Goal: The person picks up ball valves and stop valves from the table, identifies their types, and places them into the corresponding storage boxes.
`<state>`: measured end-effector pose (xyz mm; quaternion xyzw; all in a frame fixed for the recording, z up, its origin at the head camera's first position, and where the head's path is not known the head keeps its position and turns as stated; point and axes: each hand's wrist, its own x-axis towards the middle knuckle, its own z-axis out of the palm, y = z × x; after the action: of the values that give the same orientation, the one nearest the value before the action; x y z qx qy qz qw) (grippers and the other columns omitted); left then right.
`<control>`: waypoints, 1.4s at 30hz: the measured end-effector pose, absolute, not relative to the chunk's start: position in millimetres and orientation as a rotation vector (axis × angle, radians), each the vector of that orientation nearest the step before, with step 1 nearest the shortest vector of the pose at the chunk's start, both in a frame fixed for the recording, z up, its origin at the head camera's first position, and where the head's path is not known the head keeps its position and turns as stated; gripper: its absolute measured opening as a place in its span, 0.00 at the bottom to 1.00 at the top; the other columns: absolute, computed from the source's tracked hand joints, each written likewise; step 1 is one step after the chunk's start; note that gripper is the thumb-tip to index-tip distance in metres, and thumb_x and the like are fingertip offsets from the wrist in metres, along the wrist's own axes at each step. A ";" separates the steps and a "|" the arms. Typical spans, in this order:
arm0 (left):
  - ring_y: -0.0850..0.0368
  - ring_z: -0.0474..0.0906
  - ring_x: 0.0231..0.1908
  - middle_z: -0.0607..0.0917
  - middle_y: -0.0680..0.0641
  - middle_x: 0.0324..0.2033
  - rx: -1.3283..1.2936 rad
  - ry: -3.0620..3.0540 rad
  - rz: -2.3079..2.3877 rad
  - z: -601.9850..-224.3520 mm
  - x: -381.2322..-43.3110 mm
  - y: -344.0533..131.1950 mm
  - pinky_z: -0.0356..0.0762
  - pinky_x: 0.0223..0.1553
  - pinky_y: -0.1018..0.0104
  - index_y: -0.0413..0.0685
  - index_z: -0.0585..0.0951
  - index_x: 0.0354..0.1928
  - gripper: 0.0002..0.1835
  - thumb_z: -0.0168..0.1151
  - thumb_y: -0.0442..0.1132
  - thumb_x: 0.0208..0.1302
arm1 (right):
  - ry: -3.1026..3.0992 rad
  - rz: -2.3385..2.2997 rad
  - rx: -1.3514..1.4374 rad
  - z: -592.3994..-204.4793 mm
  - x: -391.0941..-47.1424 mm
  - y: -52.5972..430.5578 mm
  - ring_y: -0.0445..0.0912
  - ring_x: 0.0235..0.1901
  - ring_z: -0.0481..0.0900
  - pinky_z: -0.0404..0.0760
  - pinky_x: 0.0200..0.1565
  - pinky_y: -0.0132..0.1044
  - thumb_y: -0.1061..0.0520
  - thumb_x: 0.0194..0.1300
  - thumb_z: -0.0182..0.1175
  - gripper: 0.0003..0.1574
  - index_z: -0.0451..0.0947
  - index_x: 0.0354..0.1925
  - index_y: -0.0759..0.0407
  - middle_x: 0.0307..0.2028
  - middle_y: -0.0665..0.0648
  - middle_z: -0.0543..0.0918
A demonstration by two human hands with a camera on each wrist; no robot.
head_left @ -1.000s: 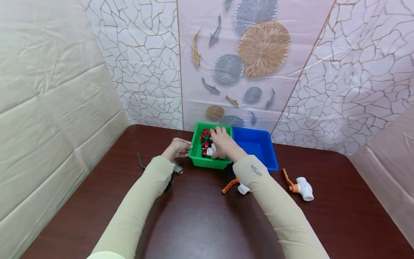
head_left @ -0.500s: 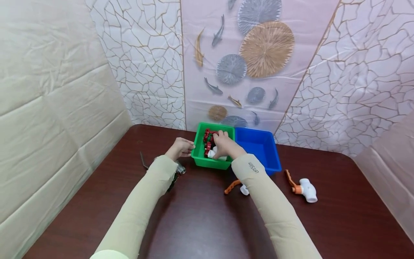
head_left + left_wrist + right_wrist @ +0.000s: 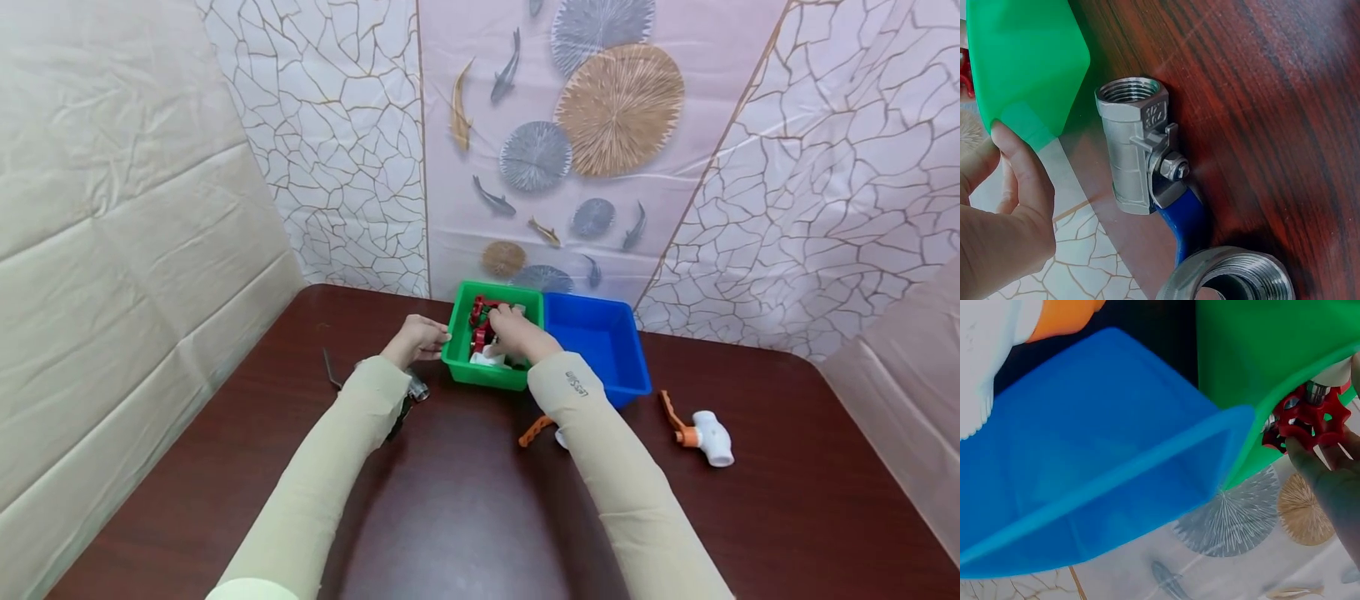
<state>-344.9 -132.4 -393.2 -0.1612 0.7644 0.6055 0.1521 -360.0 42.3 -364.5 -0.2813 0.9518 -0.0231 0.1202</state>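
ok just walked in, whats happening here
Someone has both hands at a green bin: the left hand holds its edge, and the right hand is inside, at some red handles. Whether it grips one is unclear. A blue bin stands beside the green one. On the table lie an orange-handled white valve and, near the left hand, a blue-handled metal valve.
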 end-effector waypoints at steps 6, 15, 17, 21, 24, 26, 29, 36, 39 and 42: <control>0.62 0.74 0.22 0.78 0.40 0.43 -0.479 2.173 1.736 -393.1 -345.3 -133.3 0.75 0.24 0.72 0.39 0.75 0.51 0.16 0.54 0.32 0.59 | 2.793 -0.064 -0.812 -363.3 -362.0 40.4 0.55 0.54 0.66 0.68 0.54 0.44 0.48 0.55 0.59 0.35 0.63 0.56 0.64 0.53 0.64 0.67; 0.61 0.74 0.24 0.77 0.39 0.46 -0.472 2.187 1.732 -392.8 -345.1 -133.2 0.75 0.23 0.73 0.39 0.75 0.50 0.16 0.54 0.32 0.59 | 2.786 -0.121 -0.856 -379.6 -387.6 42.7 0.55 0.54 0.69 0.66 0.57 0.45 0.47 0.56 0.58 0.35 0.65 0.58 0.64 0.55 0.64 0.70; 0.60 0.74 0.24 0.77 0.39 0.46 -0.477 2.190 1.727 -392.2 -344.8 -132.9 0.75 0.23 0.73 0.39 0.75 0.51 0.16 0.54 0.32 0.59 | 2.769 -0.146 -0.817 -382.0 -388.0 42.2 0.57 0.58 0.64 0.65 0.57 0.46 0.45 0.55 0.58 0.39 0.61 0.60 0.63 0.58 0.65 0.65; 0.58 0.74 0.26 0.78 0.41 0.41 -0.476 2.207 1.717 -391.5 -344.2 -132.6 0.75 0.24 0.72 0.39 0.75 0.50 0.16 0.55 0.32 0.59 | 2.781 -0.203 -0.735 -374.3 -372.4 39.1 0.59 0.61 0.58 0.63 0.59 0.47 0.49 0.57 0.57 0.40 0.57 0.62 0.64 0.61 0.66 0.60; 0.57 0.74 0.27 0.78 0.43 0.38 -0.479 2.216 1.719 -391.9 -344.1 -132.2 0.75 0.24 0.71 0.39 0.75 0.50 0.16 0.55 0.32 0.59 | 2.852 -0.220 -0.744 -373.1 -362.2 36.6 0.59 0.58 0.62 0.65 0.57 0.46 0.52 0.56 0.59 0.38 0.59 0.60 0.66 0.58 0.66 0.62; 0.57 0.74 0.27 0.78 0.43 0.39 -0.481 2.224 1.719 -392.0 -344.0 -131.4 0.75 0.25 0.71 0.39 0.76 0.50 0.16 0.55 0.32 0.59 | 2.891 -0.198 -0.743 -374.9 -357.2 33.3 0.58 0.57 0.62 0.66 0.57 0.45 0.51 0.54 0.60 0.40 0.57 0.60 0.66 0.57 0.66 0.62; 0.58 0.74 0.25 0.79 0.43 0.39 -0.483 2.228 1.724 -392.8 -344.3 -130.7 0.75 0.25 0.70 0.39 0.76 0.49 0.15 0.55 0.33 0.59 | 2.940 -0.098 -0.759 -379.8 -354.0 26.1 0.59 0.55 0.63 0.68 0.55 0.44 0.48 0.52 0.63 0.45 0.54 0.59 0.68 0.56 0.67 0.61; 0.60 0.73 0.23 0.78 0.44 0.36 -0.483 2.236 1.739 -393.3 -345.4 -131.4 0.77 0.30 0.68 0.38 0.76 0.49 0.15 0.55 0.32 0.58 | 2.968 -0.067 -0.735 -382.2 -356.4 17.9 0.57 0.54 0.64 0.68 0.55 0.43 0.47 0.48 0.65 0.49 0.54 0.59 0.67 0.54 0.65 0.64; 0.59 0.73 0.24 0.79 0.42 0.39 -0.499 2.242 1.731 -393.9 -346.0 -133.3 0.77 0.30 0.67 0.39 0.76 0.49 0.15 0.55 0.33 0.58 | 2.915 -0.186 -0.755 -381.5 -359.1 21.9 0.58 0.58 0.62 0.65 0.58 0.45 0.48 0.49 0.65 0.51 0.51 0.61 0.68 0.58 0.66 0.61; 0.59 0.73 0.25 0.79 0.42 0.39 -0.492 2.236 1.734 -394.8 -346.4 -133.4 0.77 0.29 0.68 0.38 0.76 0.48 0.15 0.55 0.32 0.58 | 2.845 -0.370 -0.716 -381.8 -361.8 29.7 0.56 0.60 0.60 0.63 0.59 0.45 0.50 0.50 0.64 0.50 0.50 0.63 0.67 0.61 0.65 0.59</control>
<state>-346.4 -133.4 -394.8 -0.1697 0.7714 0.5984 0.1344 -361.8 29.7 -381.8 -0.2412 0.9580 -0.1246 0.0921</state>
